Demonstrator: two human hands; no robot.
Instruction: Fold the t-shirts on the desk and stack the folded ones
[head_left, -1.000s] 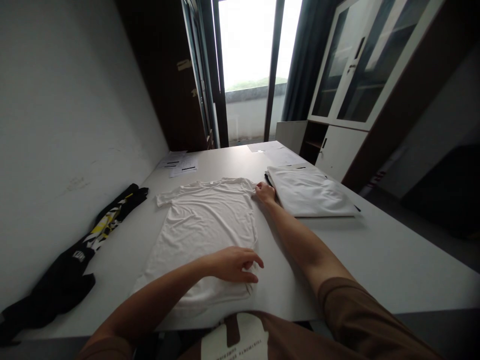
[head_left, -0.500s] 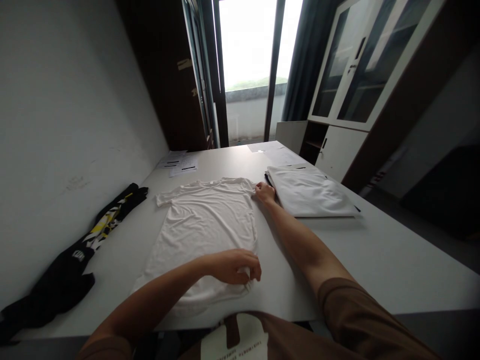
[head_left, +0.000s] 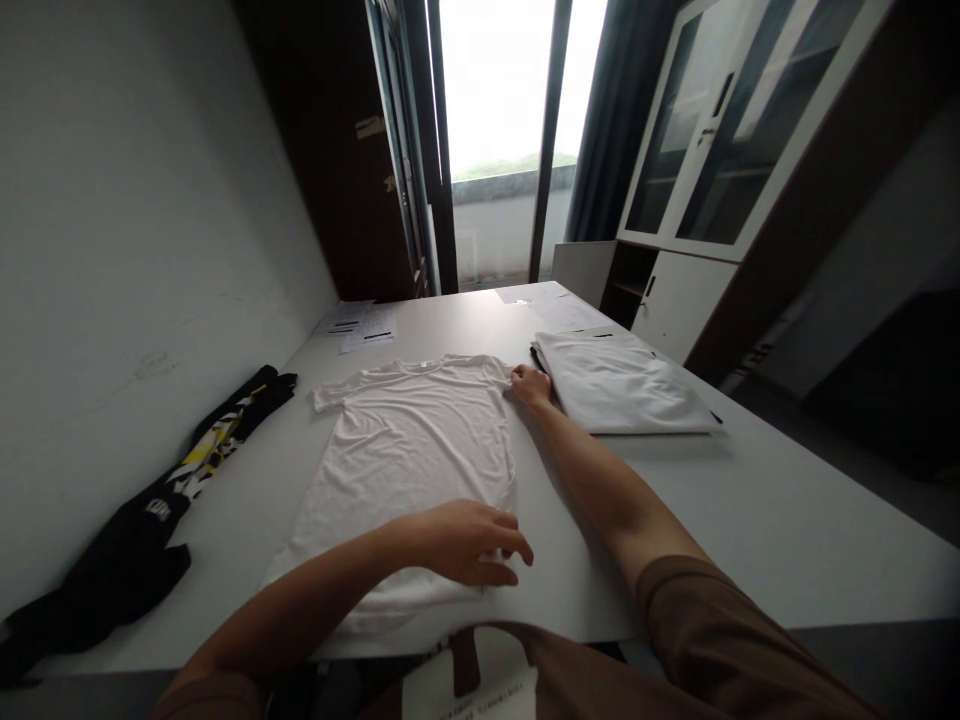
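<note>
A white short-sleeved T-shirt (head_left: 420, 450) lies spread on the white table (head_left: 765, 520), its neckline toward the window and its hem near me. My left hand (head_left: 472, 543) hovers over the shirt's lower right corner, thumb and fingers apart, holding nothing. At the shirt's right sleeve my right hand (head_left: 532, 384) is closed, pinching the sleeve's end. That hand is next to a stack of folded white clothes (head_left: 626, 385), which has dark cloth showing at its edges.
A black garment (head_left: 127, 550) with a yellow and white pattern lies along the wall on the left. Paper sheets (head_left: 367, 328) are at the far left of the table, and another sheet (head_left: 555, 308) at the far right. A glass-door cabinet (head_left: 697, 130) stands beyond the table's right side.
My left hand has let go of the shirt's lower right corner, and its fingers have opened and shifted slightly right. My right hand stays at the sleeve.
</note>
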